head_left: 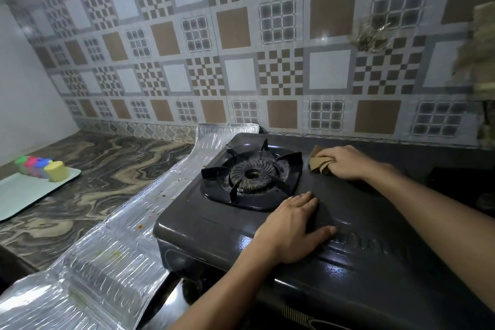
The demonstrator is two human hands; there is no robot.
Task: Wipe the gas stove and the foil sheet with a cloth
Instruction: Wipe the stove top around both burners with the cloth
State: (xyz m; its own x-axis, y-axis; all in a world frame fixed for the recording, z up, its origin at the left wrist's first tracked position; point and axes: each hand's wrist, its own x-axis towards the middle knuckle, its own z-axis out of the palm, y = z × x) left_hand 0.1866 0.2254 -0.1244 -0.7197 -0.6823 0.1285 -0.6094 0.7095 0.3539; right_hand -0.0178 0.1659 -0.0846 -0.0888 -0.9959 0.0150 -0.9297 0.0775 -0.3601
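A black gas stove [356, 257] fills the lower right, with a burner and its pan support [251, 175] at the left. A shiny foil sheet [112, 246] runs along the stove's left side, dotted with food crumbs. My left hand [294, 228] lies flat on the stove top just in front of the burner, fingers straight. My right hand [345, 162] presses a folded brown cloth [317, 162] onto the stove top to the right of the burner, near the back edge, with fingers curled over the cloth.
A marbled counter [88, 169] extends to the left. On it sits a pale green tray [29, 193] with several coloured cups [44, 167]. A patterned tiled wall [241, 48] stands behind. Blurred items hang at the far right [479, 61].
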